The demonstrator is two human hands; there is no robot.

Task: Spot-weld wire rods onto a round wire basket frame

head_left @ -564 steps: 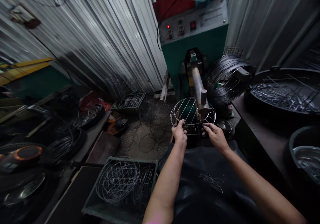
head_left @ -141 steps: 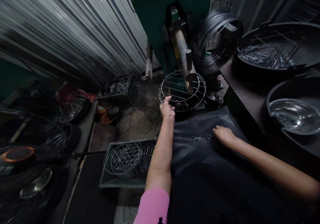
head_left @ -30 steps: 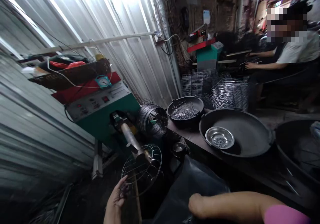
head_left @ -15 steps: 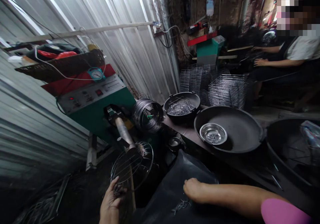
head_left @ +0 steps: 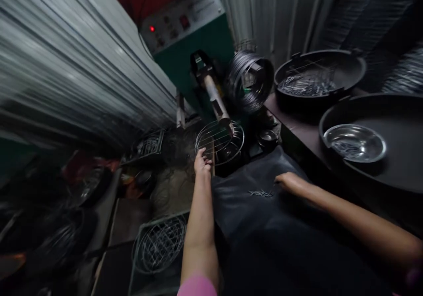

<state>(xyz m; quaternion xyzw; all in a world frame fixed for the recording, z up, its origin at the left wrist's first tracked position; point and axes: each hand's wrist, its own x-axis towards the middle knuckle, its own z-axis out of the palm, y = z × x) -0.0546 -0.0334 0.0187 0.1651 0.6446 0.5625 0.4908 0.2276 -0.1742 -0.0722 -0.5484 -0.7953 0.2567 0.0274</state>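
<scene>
A round wire rack (head_left: 238,156) sits tilted beneath the tip of a metal machine arm (head_left: 216,100). At the rack's near left rim is my left hand (head_left: 202,164), its fingers curled and the thumb along the wire. My right hand (head_left: 288,181) is closed just above the dark cloth (head_left: 251,230) over my lap; what its fingers pinch, if anything, is too small to make out. Left of that hand, a little heap of short bent wire pieces (head_left: 260,194) lies on the cloth.
The arm juts from a green machine (head_left: 194,40) with a lit red lamp. Behind it is a wire coil (head_left: 246,82). To the right, black pans (head_left: 406,111) hold wire pieces and a steel bowl (head_left: 380,146). A crate (head_left: 140,230) of round wire racks stands lower left.
My view has swung left and down, bringing the crate of racks into sight and losing the other person. My left hand stays at the rack's rim, my right beside the wire pieces.
</scene>
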